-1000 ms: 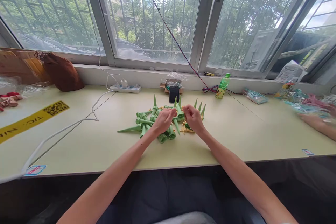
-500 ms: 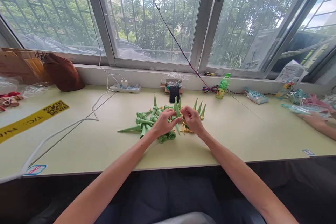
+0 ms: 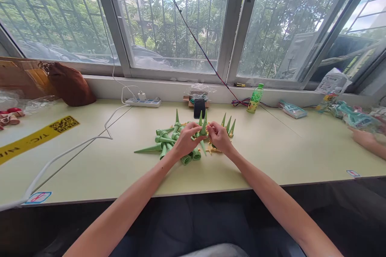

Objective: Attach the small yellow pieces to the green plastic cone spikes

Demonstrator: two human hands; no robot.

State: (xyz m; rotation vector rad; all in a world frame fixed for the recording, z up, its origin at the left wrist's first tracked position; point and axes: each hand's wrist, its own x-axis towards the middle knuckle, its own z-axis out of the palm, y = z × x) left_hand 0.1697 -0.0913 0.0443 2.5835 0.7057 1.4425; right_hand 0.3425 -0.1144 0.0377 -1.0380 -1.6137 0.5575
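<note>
My left hand [image 3: 189, 138] is closed on a green cone [image 3: 204, 127] whose tip points up. Close against its right side is my right hand [image 3: 219, 137], fingers pinched at the cone's edge; what they grip is too small to make out. A pile of green cone pieces [image 3: 164, 138] lies left of and partly behind my left hand, one long spike pointing left. Several upright green spikes [image 3: 228, 123] with yellowish bases stand just behind my right hand. Small yellow pieces [image 3: 213, 148] lie beneath my right hand, partly covered by it.
A black phone [image 3: 199, 108] leans on a small box behind the pile. Further right stand a green bottle [image 3: 255, 98] and a plastic packet [image 3: 292, 109]. A power strip [image 3: 144, 102] with a white cable lies back left. Another person's hand [image 3: 363, 136] touches plastic bags at far right.
The green cone in my left hand now stands more upright, its tip slightly to the right. At far right the other person's hand and the bag there have shifted.
</note>
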